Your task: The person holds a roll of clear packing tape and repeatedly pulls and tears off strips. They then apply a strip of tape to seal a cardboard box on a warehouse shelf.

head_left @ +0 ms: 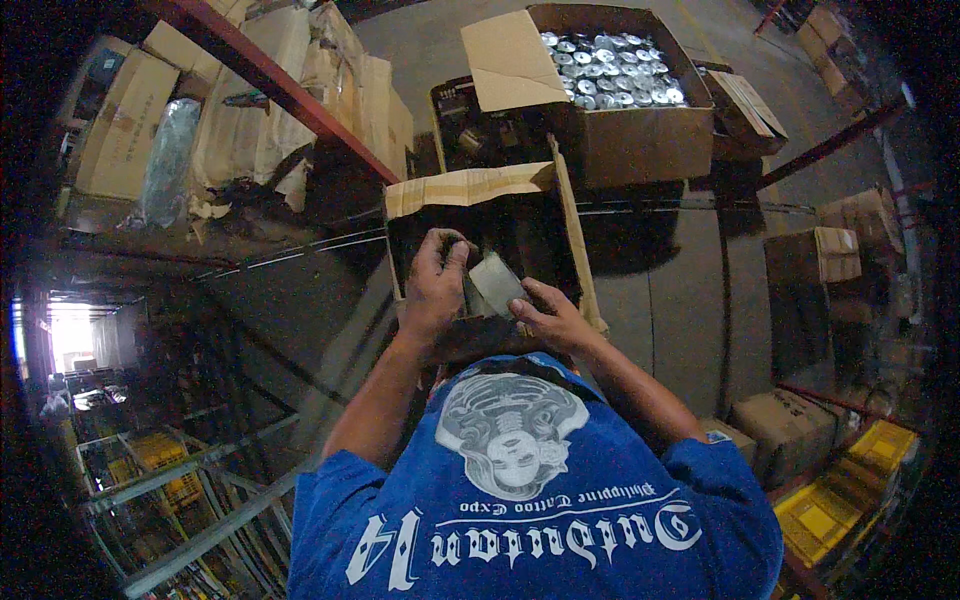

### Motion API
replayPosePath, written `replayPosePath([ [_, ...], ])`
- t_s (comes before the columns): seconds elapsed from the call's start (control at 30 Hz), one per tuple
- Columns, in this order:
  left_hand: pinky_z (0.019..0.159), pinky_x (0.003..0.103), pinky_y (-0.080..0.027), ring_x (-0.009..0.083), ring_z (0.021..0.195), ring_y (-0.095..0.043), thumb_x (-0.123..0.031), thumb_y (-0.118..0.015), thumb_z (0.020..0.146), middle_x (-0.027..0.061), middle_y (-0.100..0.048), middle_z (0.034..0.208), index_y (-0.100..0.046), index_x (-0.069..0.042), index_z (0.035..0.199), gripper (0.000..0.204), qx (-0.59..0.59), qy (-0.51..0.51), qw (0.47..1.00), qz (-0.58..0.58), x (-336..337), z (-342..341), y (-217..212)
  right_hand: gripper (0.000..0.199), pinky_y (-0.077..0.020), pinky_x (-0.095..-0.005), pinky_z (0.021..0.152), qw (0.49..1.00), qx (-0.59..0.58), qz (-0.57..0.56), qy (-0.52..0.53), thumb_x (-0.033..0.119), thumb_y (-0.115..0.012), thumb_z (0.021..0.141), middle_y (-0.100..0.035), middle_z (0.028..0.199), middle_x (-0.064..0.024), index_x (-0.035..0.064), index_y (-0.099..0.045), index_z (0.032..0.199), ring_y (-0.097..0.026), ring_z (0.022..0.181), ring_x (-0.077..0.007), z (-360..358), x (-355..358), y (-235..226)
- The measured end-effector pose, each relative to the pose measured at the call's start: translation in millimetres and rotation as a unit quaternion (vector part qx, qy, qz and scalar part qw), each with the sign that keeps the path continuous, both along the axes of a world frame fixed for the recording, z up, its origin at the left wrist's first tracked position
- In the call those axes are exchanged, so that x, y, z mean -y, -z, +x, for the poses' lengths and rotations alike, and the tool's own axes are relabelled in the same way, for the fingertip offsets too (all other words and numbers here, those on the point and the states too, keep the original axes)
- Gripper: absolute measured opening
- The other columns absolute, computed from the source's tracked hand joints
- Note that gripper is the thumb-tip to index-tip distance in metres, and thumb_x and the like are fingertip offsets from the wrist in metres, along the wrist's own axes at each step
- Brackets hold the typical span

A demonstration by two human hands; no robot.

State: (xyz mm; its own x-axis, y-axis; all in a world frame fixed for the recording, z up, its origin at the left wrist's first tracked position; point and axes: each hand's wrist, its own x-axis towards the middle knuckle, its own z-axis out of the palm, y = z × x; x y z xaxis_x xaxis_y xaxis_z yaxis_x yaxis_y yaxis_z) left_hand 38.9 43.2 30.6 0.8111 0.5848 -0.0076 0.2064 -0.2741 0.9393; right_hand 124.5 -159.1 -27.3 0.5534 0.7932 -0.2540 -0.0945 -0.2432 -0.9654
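Observation:
A pale grey, smooth piece with a curved edge point(497, 286), its exact kind unclear, is held over an open cardboard box point(470, 192) in front of me. My right hand point(552, 314) grips its lower right side between thumb and fingers. Close to its upper left edge, my left hand point(436, 284) is closed, with thumb and fingertips pinched together. What lies in that pinch is too small to make out. The inside of the box is dark, so its contents are hidden.
Beyond the box stands a larger carton point(645, 140) filled with several shiny round metal parts. A dark crate point(478, 130) sits beside it. Stacked cartons point(120, 125) and a red rack beam point(290, 95) are at left. Yellow bins point(825, 510) lie at lower right.

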Motion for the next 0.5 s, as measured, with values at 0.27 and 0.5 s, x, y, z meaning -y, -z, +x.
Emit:
replayPosePath([
  [0.27, 0.083, 0.033, -0.053, 0.0177, 0.094, -0.066, -0.027, -0.073, 0.092, 0.0098, -0.071, 0.101, -0.072, -0.002, 0.107, 0.03, -0.085, 0.082, 0.992, -0.039, -2, 0, -3, 0.051, -0.0459, -0.0338, 0.101, 0.998, 0.006, 0.048, -0.037, 0.034, -0.066, 0.098, -0.067, 0.123, -0.0146, 0.0005, -0.057, 0.136, -0.061, 0.115, -0.0223, 4, 2, -11],
  [0.5, 0.077, 0.029, -0.051, 0.0127, 0.083, -0.064, -0.016, -0.07, 0.094, 0.0047, -0.07, 0.088, -0.071, 0.0, 0.101, 0.017, -0.058, 0.06, 0.994, -0.077, 2, -1, 5, 0.066, -0.0315, -0.0382, 0.117, 0.998, -0.001, -0.056, 0.002, 0.044, -0.07, 0.094, -0.052, 0.146, -0.0203, 0.0002, -0.053, 0.141, -0.044, 0.139, -0.0302, 6, 10, 8],
])
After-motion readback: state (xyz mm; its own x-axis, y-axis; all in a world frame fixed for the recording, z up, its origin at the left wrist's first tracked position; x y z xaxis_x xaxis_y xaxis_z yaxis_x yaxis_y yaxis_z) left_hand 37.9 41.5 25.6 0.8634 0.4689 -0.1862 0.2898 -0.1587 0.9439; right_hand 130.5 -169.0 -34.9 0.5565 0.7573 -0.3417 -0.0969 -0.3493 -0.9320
